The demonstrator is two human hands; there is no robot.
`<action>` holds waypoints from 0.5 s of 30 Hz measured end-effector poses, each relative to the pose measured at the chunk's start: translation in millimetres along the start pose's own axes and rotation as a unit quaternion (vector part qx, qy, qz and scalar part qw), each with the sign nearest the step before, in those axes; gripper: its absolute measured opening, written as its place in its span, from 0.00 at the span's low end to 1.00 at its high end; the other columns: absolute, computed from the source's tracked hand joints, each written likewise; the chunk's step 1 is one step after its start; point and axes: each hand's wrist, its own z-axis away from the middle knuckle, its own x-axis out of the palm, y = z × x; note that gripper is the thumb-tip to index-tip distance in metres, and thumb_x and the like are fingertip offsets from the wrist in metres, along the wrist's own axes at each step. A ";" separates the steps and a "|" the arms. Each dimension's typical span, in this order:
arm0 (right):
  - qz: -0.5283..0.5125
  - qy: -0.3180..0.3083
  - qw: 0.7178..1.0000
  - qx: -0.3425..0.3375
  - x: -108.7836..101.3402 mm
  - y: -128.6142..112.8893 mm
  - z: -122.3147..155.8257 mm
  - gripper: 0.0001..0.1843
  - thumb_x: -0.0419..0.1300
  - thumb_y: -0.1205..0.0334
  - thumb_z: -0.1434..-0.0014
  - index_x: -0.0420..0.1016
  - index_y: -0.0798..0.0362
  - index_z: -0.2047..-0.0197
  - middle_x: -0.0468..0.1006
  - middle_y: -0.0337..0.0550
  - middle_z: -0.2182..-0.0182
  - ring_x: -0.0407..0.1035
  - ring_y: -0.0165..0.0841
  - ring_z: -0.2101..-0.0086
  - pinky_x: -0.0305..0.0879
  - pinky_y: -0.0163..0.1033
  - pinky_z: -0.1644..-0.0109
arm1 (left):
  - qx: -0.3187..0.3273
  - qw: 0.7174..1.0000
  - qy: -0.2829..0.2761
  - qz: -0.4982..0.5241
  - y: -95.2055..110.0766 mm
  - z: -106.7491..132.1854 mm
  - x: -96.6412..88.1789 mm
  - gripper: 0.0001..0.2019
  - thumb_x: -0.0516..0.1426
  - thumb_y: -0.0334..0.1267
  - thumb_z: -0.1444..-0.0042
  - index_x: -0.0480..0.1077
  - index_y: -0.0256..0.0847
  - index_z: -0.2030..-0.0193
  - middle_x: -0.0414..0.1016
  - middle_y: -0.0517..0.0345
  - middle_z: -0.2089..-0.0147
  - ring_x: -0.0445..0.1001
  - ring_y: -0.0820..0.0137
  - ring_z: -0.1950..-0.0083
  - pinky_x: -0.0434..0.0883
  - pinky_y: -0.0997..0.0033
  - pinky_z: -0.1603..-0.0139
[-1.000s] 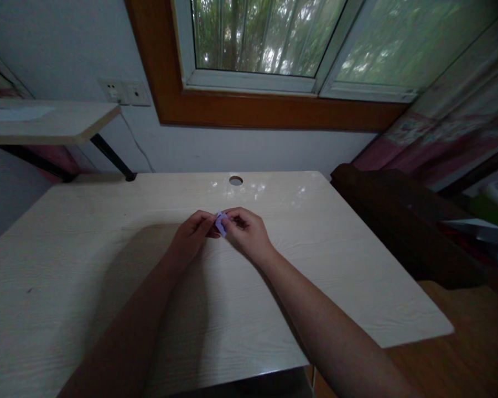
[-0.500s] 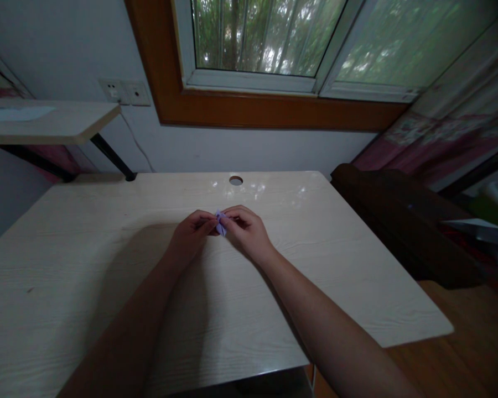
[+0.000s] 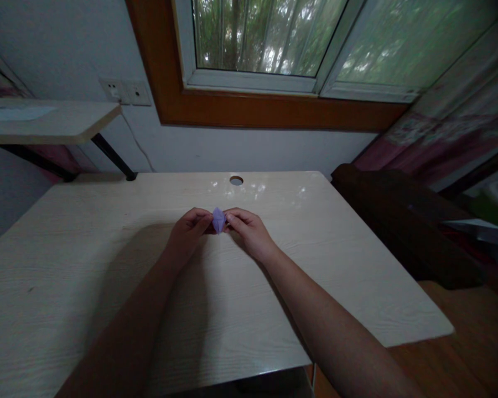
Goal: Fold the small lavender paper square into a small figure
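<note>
My two bare forearms reach forward from the bottom edge across a pale wood-grain table (image 3: pixel 108 287). The room is dim, and my arms cast a soft shadow on the table to their left.

At the middle of the table my left hand (image 3: pixel 188 229) and right hand (image 3: pixel 249 232) meet, with the heels of both hands low over the surface. Between them is a small folded purple paper (image 3: pixel 218 220), held just above the table and standing upright with a point at the top. The fingers (image 3: pixel 202 219) of my left hand are closed on its left side, and those of my right pinch its right side. Both grips are tight and nothing else is held.

As I judge it, the piece is tiny, so this fold calls for fingertip pressure only, even on both sides. One hand should steady the paper while the other creases it. Resting my wrists on the table would help.

Beyond my hands a round cable hole (image 3: pixel 236 180) is cut near the table's far edge. A shelf (image 3: pixel 45 119) juts out at the far left, below wall sockets (image 3: pixel 125 92). Dark wooden furniture (image 3: pixel 398 215) stands to the right. A wood-framed window (image 3: pixel 274 38) above shows green trees.
</note>
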 end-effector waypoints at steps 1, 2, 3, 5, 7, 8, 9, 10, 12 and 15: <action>0.002 -0.001 1.000 0.004 -0.1 0.6 -0.4 0.15 0.63 0.47 0.43 0.80 0.51 0.64 0.79 0.41 0.69 0.73 0.32 0.68 0.72 0.42 0.57 | 0.002 1.000 -0.002 0.000 -0.1 -0.1 -0.1 0.15 0.61 0.49 0.44 0.70 0.37 0.63 0.79 0.56 0.67 0.80 0.67 0.65 0.78 0.59 0.55; 0.002 -0.003 1.000 0.007 0.0 0.8 -0.7 0.15 0.63 0.47 0.43 0.80 0.51 0.64 0.79 0.41 0.70 0.73 0.32 0.68 0.72 0.42 0.58 | 0.005 1.000 -0.003 0.000 -0.1 -0.2 -0.3 0.15 0.61 0.49 0.44 0.70 0.38 0.64 0.79 0.56 0.67 0.80 0.67 0.65 0.78 0.59 0.55; 0.000 -0.004 1.000 0.010 0.1 0.8 -0.9 0.15 0.64 0.47 0.43 0.80 0.51 0.65 0.79 0.41 0.70 0.73 0.32 0.68 0.72 0.42 0.58 | 0.008 1.000 -0.002 -0.001 -0.1 -0.3 -0.4 0.14 0.61 0.49 0.44 0.70 0.38 0.64 0.79 0.57 0.67 0.80 0.67 0.65 0.78 0.59 0.56; -0.009 -0.002 1.000 0.015 0.6 -0.1 -1.0 0.15 0.65 0.48 0.44 0.80 0.52 0.66 0.79 0.41 0.71 0.73 0.32 0.69 0.72 0.41 0.59 | 0.012 1.000 0.002 -0.004 -0.1 -0.4 -0.5 0.14 0.61 0.48 0.44 0.70 0.38 0.64 0.78 0.58 0.67 0.79 0.68 0.65 0.78 0.61 0.56; -0.017 0.005 1.000 0.020 1.4 -1.7 -0.7 0.15 0.66 0.48 0.46 0.80 0.52 0.66 0.79 0.41 0.72 0.73 0.32 0.70 0.72 0.41 0.60 | 0.010 1.000 0.007 -0.004 -0.2 -0.5 -0.7 0.13 0.62 0.47 0.44 0.71 0.38 0.65 0.78 0.58 0.68 0.79 0.69 0.66 0.78 0.62 0.57; -0.019 0.008 1.000 0.022 1.9 -2.6 -0.5 0.14 0.67 0.49 0.47 0.80 0.52 0.66 0.79 0.41 0.72 0.73 0.32 0.70 0.72 0.41 0.60 | 0.009 1.000 0.007 -0.003 -0.4 -0.6 -0.7 0.13 0.62 0.47 0.45 0.71 0.38 0.65 0.78 0.59 0.68 0.79 0.69 0.66 0.78 0.63 0.57; -0.018 0.010 1.000 0.023 2.3 -3.4 -0.3 0.14 0.68 0.50 0.47 0.80 0.52 0.66 0.79 0.40 0.72 0.73 0.32 0.70 0.72 0.41 0.60 | 0.008 1.000 0.008 -0.002 -0.7 -0.6 -0.7 0.13 0.63 0.47 0.45 0.71 0.38 0.65 0.78 0.59 0.69 0.79 0.69 0.67 0.78 0.63 0.57; -0.016 0.011 1.000 0.023 2.6 -4.1 -0.1 0.13 0.68 0.50 0.48 0.80 0.52 0.66 0.79 0.40 0.72 0.73 0.31 0.70 0.72 0.41 0.60 | 0.008 1.000 0.009 0.000 -1.1 -0.7 -0.8 0.13 0.63 0.46 0.45 0.71 0.38 0.65 0.78 0.59 0.69 0.79 0.69 0.67 0.78 0.63 0.58; -0.013 0.011 1.000 0.018 3.1 -5.3 0.1 0.12 0.68 0.52 0.48 0.80 0.52 0.66 0.79 0.40 0.72 0.73 0.31 0.70 0.72 0.40 0.60 | 0.009 1.000 0.009 -0.001 -1.8 -1.0 -0.8 0.13 0.64 0.45 0.46 0.71 0.38 0.65 0.78 0.59 0.69 0.79 0.69 0.67 0.78 0.63 0.58; 0.003 0.018 1.000 0.008 3.7 -7.0 0.0 0.11 0.67 0.53 0.47 0.79 0.52 0.66 0.79 0.39 0.72 0.73 0.31 0.69 0.72 0.40 0.59 | 0.010 1.000 0.008 -0.010 -2.6 -1.5 -0.8 0.13 0.64 0.46 0.47 0.71 0.38 0.64 0.79 0.59 0.69 0.79 0.68 0.67 0.78 0.62 0.59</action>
